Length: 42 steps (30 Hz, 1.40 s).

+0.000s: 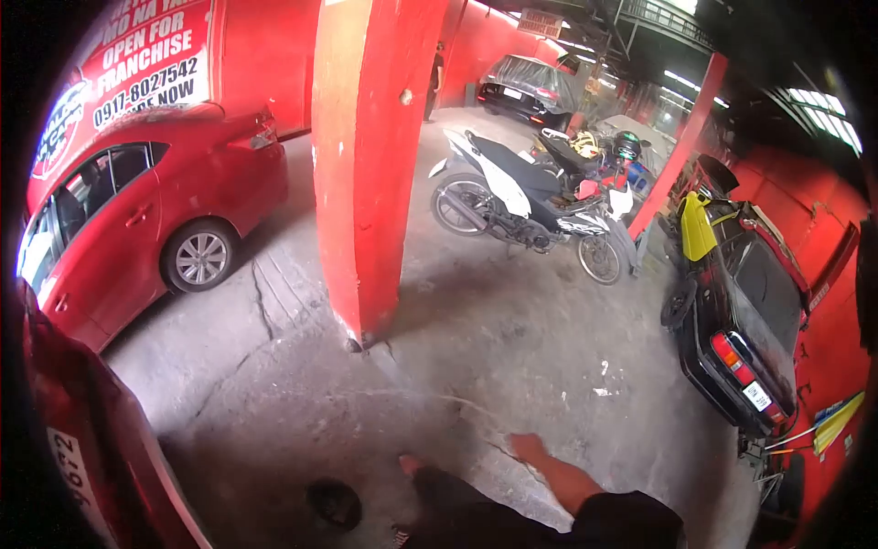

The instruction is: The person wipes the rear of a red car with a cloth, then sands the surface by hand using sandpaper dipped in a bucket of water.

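Observation:
My right hand [526, 446] is at the end of a bare forearm, low in the view over the concrete floor. A black sleeve [631, 520] covers the upper part of that arm. My left hand [409, 464] shows only as a small patch past dark clothing [466, 503], most of it hidden. The fingers of both hands are blurred, and I cannot tell whether they hold anything. A round black object [334, 503] lies on the floor, left of my left hand.
A red pillar [361, 174] stands ahead. A red car [137, 210] is at left, with another red vehicle [69, 448] close by. Beyond the pillar stands a white-and-black motorcycle [526, 197]. A black car [741, 320] is at right. A person [434, 82] stands far back.

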{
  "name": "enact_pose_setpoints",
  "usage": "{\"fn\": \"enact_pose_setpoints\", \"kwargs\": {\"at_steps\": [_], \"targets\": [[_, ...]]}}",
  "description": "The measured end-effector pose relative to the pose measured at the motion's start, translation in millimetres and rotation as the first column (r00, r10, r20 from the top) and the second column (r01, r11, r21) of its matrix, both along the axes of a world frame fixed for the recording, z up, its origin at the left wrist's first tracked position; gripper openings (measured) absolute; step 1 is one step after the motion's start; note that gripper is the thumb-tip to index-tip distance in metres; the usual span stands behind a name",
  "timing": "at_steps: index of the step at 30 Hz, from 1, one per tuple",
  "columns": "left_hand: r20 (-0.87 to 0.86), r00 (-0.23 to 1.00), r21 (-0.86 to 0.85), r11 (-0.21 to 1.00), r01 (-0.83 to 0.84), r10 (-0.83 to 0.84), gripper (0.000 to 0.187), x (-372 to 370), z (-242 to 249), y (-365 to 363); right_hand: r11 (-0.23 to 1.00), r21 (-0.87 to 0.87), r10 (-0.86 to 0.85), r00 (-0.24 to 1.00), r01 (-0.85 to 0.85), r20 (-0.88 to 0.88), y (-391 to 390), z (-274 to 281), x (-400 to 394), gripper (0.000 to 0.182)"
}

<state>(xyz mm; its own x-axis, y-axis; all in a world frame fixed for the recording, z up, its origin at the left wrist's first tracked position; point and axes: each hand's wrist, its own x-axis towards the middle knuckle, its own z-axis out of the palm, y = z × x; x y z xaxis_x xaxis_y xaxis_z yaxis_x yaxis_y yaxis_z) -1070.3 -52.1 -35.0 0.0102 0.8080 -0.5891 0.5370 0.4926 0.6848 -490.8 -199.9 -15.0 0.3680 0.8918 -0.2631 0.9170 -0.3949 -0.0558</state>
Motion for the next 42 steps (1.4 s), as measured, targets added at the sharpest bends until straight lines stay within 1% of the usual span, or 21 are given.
{"fn": "enact_pose_setpoints", "kwargs": {"at_steps": [1, 4, 6, 7, 8, 11, 12, 13, 15, 16, 18, 21, 23, 25, 29, 32, 33, 36, 38, 40, 42], "targets": [[-0.023, 0.999, -0.023, 0.999, 0.044, -0.045, 0.057, -7.4, -1.0, -11.4, 0.999, -0.031, -0.013, 0.991, 0.018, 0.135, -84.3, 12.0, 29.1, 0.021], [-0.096, 0.985, -0.096, 0.986, 0.135, -0.144, 0.055, -32.9, -2.3, -57.2, 0.818, -0.142, -0.503, 0.813, 0.557, 0.293, -276.5, 20.5, 82.5, 0.021], [-0.131, 0.973, -0.132, 0.976, 0.172, -0.189, 0.054, -50.3, -4.2, -93.5, 0.782, -0.309, -0.461, 0.835, 0.542, 0.300, -333.6, 66.9, 80.1, 0.014], [-0.150, 0.967, -0.149, 0.971, 0.185, -0.207, 0.053, -57.8, -4.3, -112.9, 0.438, -0.088, -0.881, 0.407, 0.895, -0.240, -339.1, 62.2, 67.2, 0.015], [-0.158, 0.962, -0.160, 0.967, 0.196, -0.221, 0.053, -62.9, -4.8, -134.6, -0.075, -0.207, -0.664, -0.203, 0.976, -0.720, -344.2, 57.3, 62.3, 0.016], [-0.192, 0.926, -0.052, 0.946, 0.321, -0.325, 0.051, -68.1, -20.2, -195.9, 0.420, -0.628, -0.594, -0.325, 0.655, -0.736, -316.0, 14.3, 51.6, 0.024], [-0.237, 0.891, 0.080, 0.906, 0.415, -0.387, 0.050, -64.9, -35.8, -214.9, 0.582, -0.452, -0.536, -0.099, 0.676, -0.838, -287.7, 4.3, 30.4, 0.024], [-0.358, 0.824, 0.305, 0.779, 0.547, -0.439, 0.050, -57.0, -51.7, -233.2, 0.766, -0.520, -0.546, -0.046, 0.379, -0.837, -256.0, -51.1, 44.6, 0.023], [0.033, 0.901, 0.086, 0.899, 0.429, -0.432, 0.048, 9.8, 1.2, -220.2, 0.867, -0.431, -0.435, -0.040, 0.252, -0.899, -178.8, -52.8, -11.9, 0.021], [0.026, 0.896, 0.521, 0.771, 0.366, -0.443, 0.053, 36.0, -6.1, -232.0, 0.861, -0.447, -0.450, -0.048, 0.242, -0.892, -143.1, 0.2, -67.5, 0.040], [0.283, 0.906, 0.149, 0.948, 0.282, -0.314, 0.065, 97.5, 69.2, -239.4, 0.962, -0.273, -0.267, -0.140, 0.027, -0.953, -107.3, 35.2, -129.1, 0.047], [0.582, 0.812, 0.211, 0.973, -0.093, -0.048, 0.058, 140.9, 131.0, -291.3, 0.941, -0.236, -0.208, 0.139, -0.241, -0.968, -97.4, 179.6, -228.4, 0.051], [0.654, 0.741, 0.182, 0.921, -0.346, 0.149, 0.053, 140.4, 160.8, -335.5, 0.904, -0.142, -0.142, 0.029, -0.402, -0.989, -115.9, 216.8, -259.4, 0.052], [0.673, 0.654, 0.116, 0.824, -0.555, 0.346, 0.043, 124.0, 184.2, -389.3, 0.914, -0.059, -0.165, -0.235, -0.402, -0.958, -145.1, 227.1, -279.4, 0.058], [0.770, 0.276, -0.067, 0.503, -0.862, 0.576, 0.020, 85.3, 239.8, -467.9, 0.696, -0.120, -0.144, 0.027, -0.708, -0.989, -167.5, 195.5, -279.1, 0.041], [0.866, 0.056, -0.082, 0.250, -0.965, 0.496, 0.013, 66.2, 243.2, -503.1, 0.681, 0.068, 0.035, -0.060, -0.729, -0.998, -165.5, 124.8, -276.5, 0.037], [0.849, 0.094, -0.044, 0.246, -0.968, 0.519, 0.015, 64.9, 260.5, -510.5, 0.716, 0.120, 0.191, 0.027, -0.688, -0.981, -168.9, 129.3, -276.5, 0.033], [0.807, 0.286, 0.139, 0.304, -0.942, 0.516, 0.019, 60.1, 288.0, -513.9, 0.812, -0.237, 0.006, 0.414, -0.534, -0.910, -173.8, 96.1, -279.1, 0.035], [0.764, 0.409, 0.213, 0.403, -0.890, 0.499, 0.025, 52.6, 287.8, -510.5, 0.613, -0.379, -0.381, 0.160, -0.694, -0.910, -185.5, 82.3, -292.2, 0.044], [0.617, 0.663, 0.438, 0.513, -0.738, 0.425, 0.029, 48.3, 278.5, -505.6, 0.318, -0.324, -0.756, -0.033, -0.891, -0.653, -200.4, 90.4, -336.3, 0.050], [0.433, 0.846, 0.680, 0.503, -0.533, 0.311, 0.031, 40.6, 280.4, -505.2, 0.377, -0.190, -0.860, -0.267, -0.906, -0.436, -216.2, 93.2, -385.1, 0.050]]}}
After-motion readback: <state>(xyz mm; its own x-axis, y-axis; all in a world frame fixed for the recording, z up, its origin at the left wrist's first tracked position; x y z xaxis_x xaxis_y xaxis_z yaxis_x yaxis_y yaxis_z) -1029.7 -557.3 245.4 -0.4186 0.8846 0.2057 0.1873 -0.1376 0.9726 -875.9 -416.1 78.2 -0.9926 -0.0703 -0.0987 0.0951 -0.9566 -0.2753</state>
